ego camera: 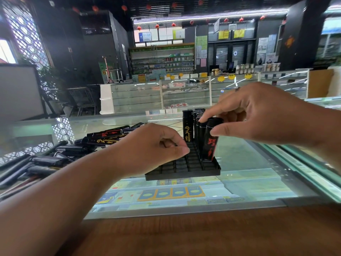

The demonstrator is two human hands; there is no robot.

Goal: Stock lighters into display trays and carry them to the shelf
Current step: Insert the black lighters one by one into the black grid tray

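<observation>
red-print lighter [210, 145] upright, slightly tilted, base in display tray [184, 171], near slot of 3 o'clock column. right grip [258, 117] pinches its top between thumb and fingers. row of black lighters [197, 117] stands behind toward 12; gold-print lighter [187, 126] one column left. left grip [153, 145] curled over tray's 9 o'clock side, hold on tray unclear. loose lighter pile [55, 157] at 9 o'clock on glass tabletop [249, 163].

Both forearms are bare. The right hand [258, 115] wears a dark ring [237, 89] on one finger; the left hand [155, 145] has short nails.
</observation>
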